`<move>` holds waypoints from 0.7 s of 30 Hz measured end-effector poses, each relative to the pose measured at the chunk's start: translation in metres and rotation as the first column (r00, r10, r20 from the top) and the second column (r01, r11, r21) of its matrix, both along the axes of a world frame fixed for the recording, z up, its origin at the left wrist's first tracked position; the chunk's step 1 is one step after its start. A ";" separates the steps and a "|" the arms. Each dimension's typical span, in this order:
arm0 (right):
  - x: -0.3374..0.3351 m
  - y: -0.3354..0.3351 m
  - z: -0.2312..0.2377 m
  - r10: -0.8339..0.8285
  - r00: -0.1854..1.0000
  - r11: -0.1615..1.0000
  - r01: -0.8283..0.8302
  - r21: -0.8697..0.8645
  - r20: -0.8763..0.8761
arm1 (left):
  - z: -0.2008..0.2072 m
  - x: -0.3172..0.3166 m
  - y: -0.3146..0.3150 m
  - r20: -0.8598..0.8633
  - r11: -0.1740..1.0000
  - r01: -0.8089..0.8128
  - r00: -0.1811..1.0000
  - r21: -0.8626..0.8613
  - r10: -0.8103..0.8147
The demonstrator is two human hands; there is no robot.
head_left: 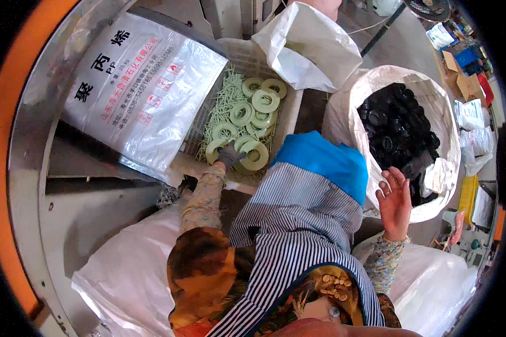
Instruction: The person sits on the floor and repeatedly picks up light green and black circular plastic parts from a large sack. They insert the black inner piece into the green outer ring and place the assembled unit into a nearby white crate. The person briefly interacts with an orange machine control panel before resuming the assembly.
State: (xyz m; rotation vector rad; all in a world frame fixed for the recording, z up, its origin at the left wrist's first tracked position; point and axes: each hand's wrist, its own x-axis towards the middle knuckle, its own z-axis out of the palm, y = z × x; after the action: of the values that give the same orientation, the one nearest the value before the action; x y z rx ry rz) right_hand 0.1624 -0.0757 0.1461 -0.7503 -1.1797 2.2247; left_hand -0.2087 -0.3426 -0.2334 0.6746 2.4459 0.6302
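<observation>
My left hand (229,155), in a dark grey glove, reaches into a shallow bin (289,112). Its fingers are closed at the edge of a pale green plastic ring (254,157) and partly cover the ring beside it. More such rings (265,101) lie there on a heap of thin pale green sticks (229,92). My right hand (396,202), bare with a finger ring on it, is raised with its fingers apart and holds nothing. It is beside the rim of a white woven sack (351,121) full of glossy black round plastic parts (396,123).
A printed white plastic sack (152,95) covers a slanted surface left of the bin. Another open white sack (320,50) stands behind it. White plastic sheeting (129,275) lies at lower left. Cartons (466,84) and a fan (430,8) are at far right.
</observation>
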 end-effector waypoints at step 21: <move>-0.157 0.046 -0.051 0.320 0.775 0.885 -0.450 0.121 0.545 | -0.087 -0.007 0.031 -0.102 0.737 0.619 0.743 -0.271 -0.661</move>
State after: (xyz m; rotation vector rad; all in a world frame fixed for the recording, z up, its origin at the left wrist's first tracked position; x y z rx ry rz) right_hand 0.0053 -0.0293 0.0946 -1.1204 -1.9967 2.1874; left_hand -0.2157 -0.3114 -0.3209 1.4510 2.1690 0.0061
